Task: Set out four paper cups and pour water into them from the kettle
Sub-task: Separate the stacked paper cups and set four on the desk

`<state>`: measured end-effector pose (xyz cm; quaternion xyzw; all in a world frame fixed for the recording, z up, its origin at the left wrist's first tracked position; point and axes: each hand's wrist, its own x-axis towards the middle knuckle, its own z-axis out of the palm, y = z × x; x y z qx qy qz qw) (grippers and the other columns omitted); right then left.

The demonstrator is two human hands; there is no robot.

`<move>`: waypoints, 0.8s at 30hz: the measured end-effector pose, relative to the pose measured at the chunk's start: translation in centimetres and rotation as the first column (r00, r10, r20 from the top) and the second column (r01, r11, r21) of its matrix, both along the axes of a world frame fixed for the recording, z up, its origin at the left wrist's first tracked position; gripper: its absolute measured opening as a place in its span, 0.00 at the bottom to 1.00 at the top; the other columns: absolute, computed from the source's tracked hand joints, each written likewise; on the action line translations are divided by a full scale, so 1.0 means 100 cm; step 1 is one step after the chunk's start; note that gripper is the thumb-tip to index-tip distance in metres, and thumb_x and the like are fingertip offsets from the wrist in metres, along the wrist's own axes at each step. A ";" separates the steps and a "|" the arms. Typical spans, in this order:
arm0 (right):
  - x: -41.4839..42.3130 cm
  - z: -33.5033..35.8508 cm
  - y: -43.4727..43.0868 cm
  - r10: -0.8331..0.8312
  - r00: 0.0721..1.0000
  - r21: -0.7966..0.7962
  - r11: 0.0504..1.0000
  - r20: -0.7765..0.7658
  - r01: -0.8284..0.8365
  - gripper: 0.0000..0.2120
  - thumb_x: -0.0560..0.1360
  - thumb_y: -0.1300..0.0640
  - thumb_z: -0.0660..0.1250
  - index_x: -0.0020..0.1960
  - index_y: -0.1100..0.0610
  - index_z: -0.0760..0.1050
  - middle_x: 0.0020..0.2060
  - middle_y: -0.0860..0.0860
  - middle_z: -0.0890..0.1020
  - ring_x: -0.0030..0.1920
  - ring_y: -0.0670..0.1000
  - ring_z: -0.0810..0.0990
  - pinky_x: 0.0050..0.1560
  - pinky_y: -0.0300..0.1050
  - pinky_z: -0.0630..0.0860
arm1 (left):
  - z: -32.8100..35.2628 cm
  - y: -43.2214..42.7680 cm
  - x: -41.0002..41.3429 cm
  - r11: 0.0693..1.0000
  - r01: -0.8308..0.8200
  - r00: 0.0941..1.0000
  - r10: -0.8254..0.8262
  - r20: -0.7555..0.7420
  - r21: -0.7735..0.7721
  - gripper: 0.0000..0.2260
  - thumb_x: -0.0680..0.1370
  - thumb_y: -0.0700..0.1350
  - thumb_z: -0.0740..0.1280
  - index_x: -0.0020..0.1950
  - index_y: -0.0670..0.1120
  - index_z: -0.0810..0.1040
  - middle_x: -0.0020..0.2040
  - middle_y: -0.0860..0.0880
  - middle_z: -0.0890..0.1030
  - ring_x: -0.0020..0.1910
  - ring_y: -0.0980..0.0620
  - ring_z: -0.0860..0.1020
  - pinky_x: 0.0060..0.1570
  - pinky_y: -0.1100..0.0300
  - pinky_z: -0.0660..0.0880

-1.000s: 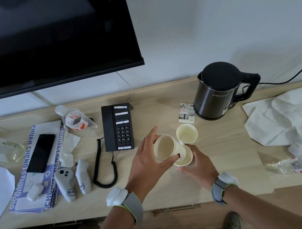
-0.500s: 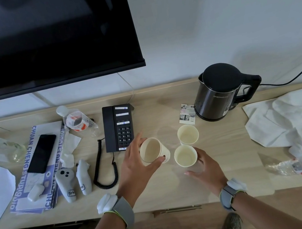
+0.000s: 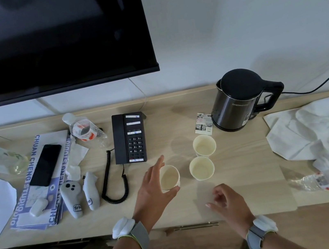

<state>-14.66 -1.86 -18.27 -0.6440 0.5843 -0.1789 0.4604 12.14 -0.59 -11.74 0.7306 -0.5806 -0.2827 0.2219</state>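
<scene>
Three pale paper cups show on the wooden desk (image 3: 241, 168). My left hand (image 3: 152, 190) is wrapped around the left cup (image 3: 168, 177), which stands near the desk's middle. A second cup (image 3: 201, 168) stands just right of it, and a third cup (image 3: 204, 145) stands behind that one. My right hand (image 3: 227, 199) hovers near the front edge, below the second cup, holding nothing, fingers loosely curled. The dark kettle (image 3: 239, 99) sits on its base at the back right, lid closed, handle pointing right.
A black desk phone (image 3: 129, 137) with a coiled cord lies left of the cups. Further left are magazines, a smartphone (image 3: 45, 164), a plastic bottle (image 3: 83, 129) and two controllers. White cloth (image 3: 311, 129) and another bottle (image 3: 321, 181) lie at the right. A TV hangs above.
My left hand separated a cup from the one in my right hand and carried it left and down to the desk. My right hand let go of its cup and drew back toward the front edge.
</scene>
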 end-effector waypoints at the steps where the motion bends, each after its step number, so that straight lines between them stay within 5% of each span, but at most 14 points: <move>1: 0.003 -0.001 0.003 0.022 1.000 0.002 1.000 0.002 -0.022 0.16 0.71 0.54 0.81 0.50 0.46 0.75 0.43 0.45 0.82 0.45 0.43 0.81 0.44 0.32 0.78 | -0.001 0.001 -0.001 1.000 0.015 1.000 -0.015 0.007 0.002 0.46 0.72 0.61 0.76 0.80 0.74 0.49 0.67 0.76 0.66 0.67 0.69 0.67 0.60 0.70 0.66; 7: 0.030 -0.001 0.015 0.153 0.988 -0.008 0.988 0.012 -0.153 0.22 0.74 0.49 0.78 0.64 0.49 0.76 0.55 0.41 0.82 0.54 0.35 0.79 0.53 0.26 0.73 | -0.006 0.005 -0.005 0.997 0.074 0.996 -0.074 0.041 0.013 0.45 0.74 0.56 0.77 0.82 0.69 0.51 0.71 0.69 0.68 0.68 0.68 0.65 0.60 0.72 0.65; 13: 0.064 0.010 0.018 0.189 0.980 0.043 0.981 0.059 -0.191 0.37 0.75 0.44 0.75 0.79 0.42 0.61 0.69 0.34 0.70 0.64 0.39 0.74 0.61 0.32 0.70 | -0.004 0.007 -0.004 0.996 0.088 0.995 -0.088 0.051 0.002 0.44 0.74 0.58 0.76 0.83 0.64 0.54 0.74 0.64 0.70 0.69 0.68 0.63 0.62 0.77 0.62; 20: 0.093 0.025 0.015 0.064 0.983 0.000 0.998 0.170 -0.065 0.37 0.74 0.49 0.75 0.79 0.41 0.62 0.72 0.38 0.73 0.70 0.39 0.72 0.69 0.35 0.70 | 0.005 0.013 -0.004 0.991 0.134 0.989 -0.132 0.065 -0.020 0.44 0.73 0.57 0.77 0.83 0.64 0.54 0.73 0.62 0.72 0.71 0.62 0.69 0.66 0.63 0.72; 24: 0.100 0.028 0.009 0.009 0.979 -0.001 1.000 0.204 -0.009 0.37 0.73 0.51 0.76 0.78 0.43 0.65 0.72 0.40 0.75 0.71 0.41 0.74 0.71 0.45 0.74 | 0.010 0.017 -0.004 0.990 0.144 0.988 -0.144 0.048 -0.003 0.45 0.72 0.58 0.76 0.82 0.67 0.54 0.72 0.66 0.71 0.71 0.66 0.68 0.62 0.71 0.67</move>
